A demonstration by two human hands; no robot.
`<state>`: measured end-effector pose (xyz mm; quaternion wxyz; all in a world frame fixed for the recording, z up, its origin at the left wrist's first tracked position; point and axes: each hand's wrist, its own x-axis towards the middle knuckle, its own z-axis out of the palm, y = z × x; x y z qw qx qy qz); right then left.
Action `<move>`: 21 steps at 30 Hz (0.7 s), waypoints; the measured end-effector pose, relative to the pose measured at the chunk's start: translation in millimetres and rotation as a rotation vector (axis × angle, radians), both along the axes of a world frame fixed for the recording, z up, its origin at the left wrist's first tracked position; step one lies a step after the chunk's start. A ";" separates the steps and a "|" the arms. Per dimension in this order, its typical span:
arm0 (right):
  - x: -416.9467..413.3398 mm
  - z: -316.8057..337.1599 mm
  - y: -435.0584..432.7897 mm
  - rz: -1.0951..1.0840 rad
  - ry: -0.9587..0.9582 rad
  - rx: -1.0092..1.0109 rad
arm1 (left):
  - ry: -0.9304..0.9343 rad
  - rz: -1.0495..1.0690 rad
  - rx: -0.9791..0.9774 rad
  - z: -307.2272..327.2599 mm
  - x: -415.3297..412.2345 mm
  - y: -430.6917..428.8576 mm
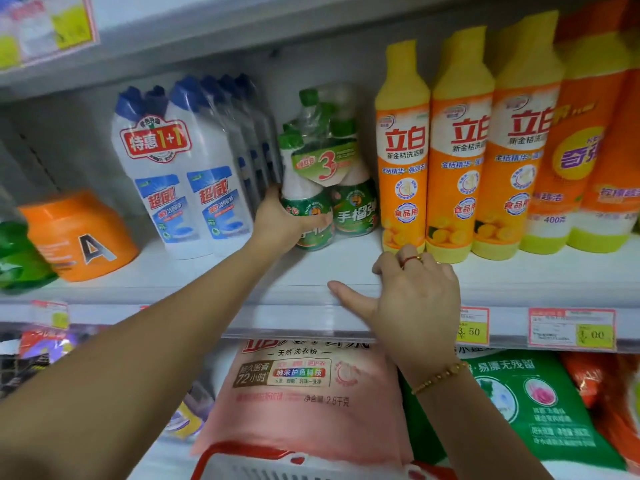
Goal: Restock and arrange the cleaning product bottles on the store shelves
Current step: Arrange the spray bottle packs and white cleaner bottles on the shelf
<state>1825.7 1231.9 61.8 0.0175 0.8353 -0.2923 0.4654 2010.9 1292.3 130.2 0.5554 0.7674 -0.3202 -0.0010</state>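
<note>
Our left hand (281,224) curls round the lower left bottle of the shrink-wrapped pack of green-capped, green-labelled plastic bottles (348,188). The pack stands upright on the white metal shelf (311,271), between the white blue-capped twin-pack bottles (183,168) and the row of tall yellow-and-orange dish-liquid bottles (403,150). Our right hand (414,294) holds nothing, resting loosely bent on the shelf's front edge.
</note>
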 end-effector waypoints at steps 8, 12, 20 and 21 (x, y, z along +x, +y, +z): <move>-3.5 4.7 1.4 -0.002 0.072 0.029 | -0.286 0.120 0.016 24.8 -42.5 59.4; -7.9 13.1 8.6 0.028 0.108 0.110 | -0.359 0.144 0.008 37.7 -68.1 115.0; -7.2 49.1 95.0 0.950 -0.052 0.830 | -0.297 0.199 -0.079 36.5 -129.5 219.5; -5.3 49.3 104.8 1.055 -0.046 0.907 | -0.286 0.198 -0.083 35.8 -135.8 231.4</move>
